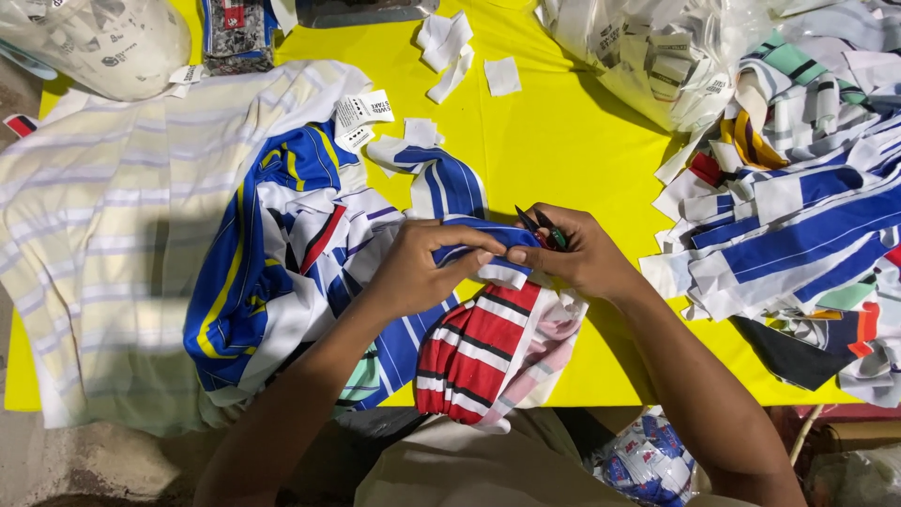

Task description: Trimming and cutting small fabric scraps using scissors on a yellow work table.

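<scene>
Both hands meet at the middle of the yellow worktop (563, 141) over a blue-and-white striped fabric strip (469, 239). The left hand (413, 268) pinches the strip's folded edge between thumb and fingers, and the right hand (577, 253) grips the same edge while also holding small thread snips (542, 228), dark blades pointing up and left. A white tab (502, 274) pokes out just under the fingers.

Judging by the piles, the work looks well under way but far from over: a heap of striped strips (798, 225) lies to the right, and a mound of blue, white and yellow garments (272, 253), with a red-and-white striped piece (474, 352) nearest the person, sits under the hands.

A white rectangular label (361, 117) with dark print lies on the blue garment. Loose white label scraps (450, 47) scatter at the top centre. A clear plastic bag of white labels (657, 56) stands top right, another pale bag (103, 42) top left, and a blue-and-white printed packet (648, 460) lies below the worktop edge.
</scene>
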